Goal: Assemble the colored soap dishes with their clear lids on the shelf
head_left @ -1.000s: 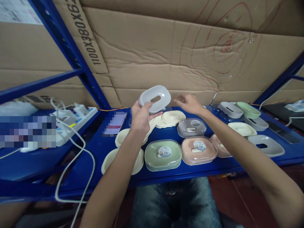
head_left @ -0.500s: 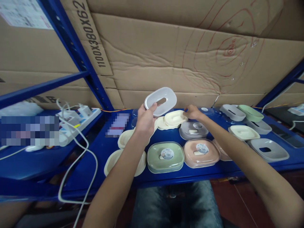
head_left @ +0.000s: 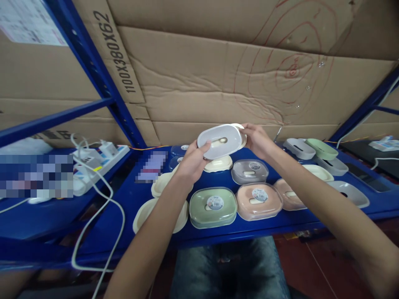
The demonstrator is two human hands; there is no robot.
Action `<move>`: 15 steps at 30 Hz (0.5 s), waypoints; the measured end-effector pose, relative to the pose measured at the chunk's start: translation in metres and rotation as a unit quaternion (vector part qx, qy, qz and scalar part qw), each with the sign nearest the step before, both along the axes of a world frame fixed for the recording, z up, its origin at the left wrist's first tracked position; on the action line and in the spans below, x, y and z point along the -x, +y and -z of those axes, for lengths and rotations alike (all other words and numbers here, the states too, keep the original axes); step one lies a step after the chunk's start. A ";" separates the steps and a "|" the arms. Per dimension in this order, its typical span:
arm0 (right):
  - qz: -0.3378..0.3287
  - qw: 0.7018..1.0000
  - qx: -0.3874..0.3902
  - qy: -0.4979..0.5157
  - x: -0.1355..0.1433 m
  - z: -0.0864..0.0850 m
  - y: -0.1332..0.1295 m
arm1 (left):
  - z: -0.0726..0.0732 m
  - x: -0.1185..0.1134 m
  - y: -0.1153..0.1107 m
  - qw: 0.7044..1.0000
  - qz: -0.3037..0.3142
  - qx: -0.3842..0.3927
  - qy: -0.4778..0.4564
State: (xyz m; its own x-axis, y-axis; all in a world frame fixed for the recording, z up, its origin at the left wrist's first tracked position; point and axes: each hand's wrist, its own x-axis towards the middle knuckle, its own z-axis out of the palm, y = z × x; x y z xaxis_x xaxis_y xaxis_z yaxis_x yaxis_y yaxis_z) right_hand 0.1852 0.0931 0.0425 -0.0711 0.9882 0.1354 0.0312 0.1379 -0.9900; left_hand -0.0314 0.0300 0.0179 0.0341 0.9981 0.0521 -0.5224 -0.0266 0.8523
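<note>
Between both hands (head_left: 224,151), grey tray (head_left: 219,142)

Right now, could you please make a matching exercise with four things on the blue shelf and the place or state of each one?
Things:
1. clear lid
2. green dish
3. pink dish
4. power strip

Places or states:
A. front of the shelf, right of the green one
B. far left, cables plugged in
C. held up between the left hand and right hand
D. front of the shelf, covered, round sticker on top

Pairs: 1-C, 2-D, 3-A, 4-B
</note>
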 end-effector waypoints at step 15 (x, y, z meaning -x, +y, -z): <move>-0.044 0.997 -0.010 0.058 0.019 0.014 -0.034 | 0.002 -0.002 -0.002 1.000 -0.019 0.000 0.021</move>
State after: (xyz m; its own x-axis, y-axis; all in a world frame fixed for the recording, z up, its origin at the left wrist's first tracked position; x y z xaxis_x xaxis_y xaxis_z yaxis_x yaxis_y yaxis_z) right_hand 0.1666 0.0588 0.0283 -0.1396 0.9759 0.1674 -0.0954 0.1550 -0.9833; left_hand -0.0292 0.0276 0.0160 -0.0021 0.9987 0.0509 -0.4847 -0.0456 0.8735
